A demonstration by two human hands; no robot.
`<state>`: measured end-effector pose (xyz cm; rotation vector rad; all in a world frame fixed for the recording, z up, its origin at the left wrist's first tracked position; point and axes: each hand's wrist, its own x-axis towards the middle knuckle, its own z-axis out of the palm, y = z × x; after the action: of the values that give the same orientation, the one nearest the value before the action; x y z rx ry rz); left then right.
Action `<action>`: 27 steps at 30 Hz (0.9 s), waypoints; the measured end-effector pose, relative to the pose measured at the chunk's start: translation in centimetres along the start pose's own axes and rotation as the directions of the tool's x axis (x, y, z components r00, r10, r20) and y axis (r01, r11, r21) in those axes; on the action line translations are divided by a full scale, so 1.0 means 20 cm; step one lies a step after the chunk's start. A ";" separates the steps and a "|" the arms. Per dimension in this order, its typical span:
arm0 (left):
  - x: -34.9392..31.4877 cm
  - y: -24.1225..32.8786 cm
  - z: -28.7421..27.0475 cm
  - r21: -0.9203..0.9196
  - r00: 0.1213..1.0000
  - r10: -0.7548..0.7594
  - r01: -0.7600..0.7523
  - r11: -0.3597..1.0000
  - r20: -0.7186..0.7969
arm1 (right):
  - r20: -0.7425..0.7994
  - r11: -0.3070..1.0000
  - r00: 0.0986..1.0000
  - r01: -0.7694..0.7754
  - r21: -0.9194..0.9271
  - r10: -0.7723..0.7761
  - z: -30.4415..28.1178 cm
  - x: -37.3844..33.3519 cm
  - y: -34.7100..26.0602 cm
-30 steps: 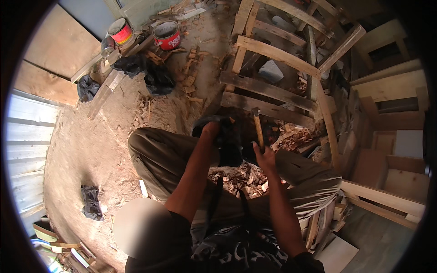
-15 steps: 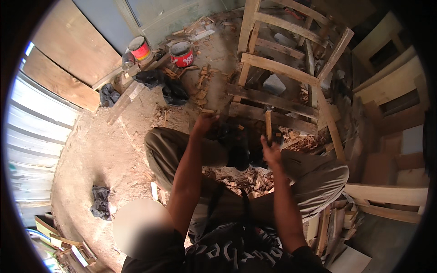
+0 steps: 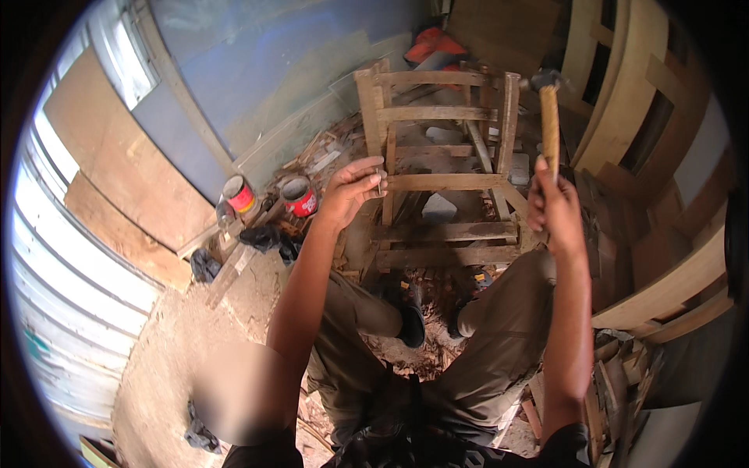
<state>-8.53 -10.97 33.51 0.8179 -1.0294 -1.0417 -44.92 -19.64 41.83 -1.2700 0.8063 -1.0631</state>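
My right hand is closed around the wooden handle of a hammer, held upright with its dark head at the top. It is raised to the right of a wooden chair frame. My left hand is at the frame's left post, about level with a middle rail. Its thumb and fingers pinch a small thin piece, too small to name. Whether that piece touches the post I cannot tell. The chair frame stands upright in front of my knees, with several slats across its back and lower rails nearer me.
Two red paint cans stand at the left beside black plastic bags. Wood chips litter the ground around my feet. More wooden frames line the right side, above a pile of offcuts. A grey-blue wall rises behind.
Both hands have come up from low between my knees, the right lifting the hammer. My left hand is now beside the chair frame's post. The view has tilted up and my knees have shifted.
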 end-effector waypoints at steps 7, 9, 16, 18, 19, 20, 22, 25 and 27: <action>0.34 0.11 0.52 0.125 0.994 -0.025 0.012 0.992 0.103 | -0.288 0.983 0.948 0.096 -0.158 -0.138 -0.38 0.11 0.21; 0.47 0.04 0.69 0.252 0.996 -0.033 0.012 0.968 0.080 | -0.403 0.974 0.909 0.012 -0.224 -0.104 -0.56 0.14 0.45; 0.99 -0.83 0.73 0.543 0.963 -0.059 -0.096 0.834 0.262 | -0.554 0.866 0.784 -0.455 -0.206 0.280 -0.73 0.09 1.11; 1.09 -1.13 0.74 0.476 0.967 -0.169 0.058 0.878 0.193 | -0.561 0.797 0.773 -0.524 -0.301 0.296 -0.81 0.11 1.33; 1.14 -1.29 0.71 0.470 0.962 -0.221 0.123 0.874 0.159 | -0.570 0.759 0.752 -0.571 -0.314 0.330 -0.82 0.13 1.39; 1.20 -1.50 0.69 0.437 0.961 -0.159 0.046 0.898 0.225 | -0.599 0.729 0.733 -0.596 -0.336 0.324 -0.86 0.15 1.41; 1.22 -1.75 0.65 0.450 0.960 -0.126 0.000 0.893 0.250 | -0.605 0.691 0.713 -0.635 -0.345 0.354 -0.86 0.20 1.57; 1.21 -2.09 0.63 0.493 0.976 -0.037 -0.076 0.867 0.215 | -0.626 0.678 0.719 -0.623 -0.390 0.302 -0.96 0.22 1.85; 1.18 -2.31 0.52 0.446 0.993 0.017 -0.069 0.892 0.119 | -0.660 0.721 0.699 -0.605 -0.339 0.275 -0.96 0.27 2.00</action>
<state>-27.92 -48.39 1.55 1.1141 -1.4091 -0.8251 -53.92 -32.23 0.04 -1.0842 1.9072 -0.8093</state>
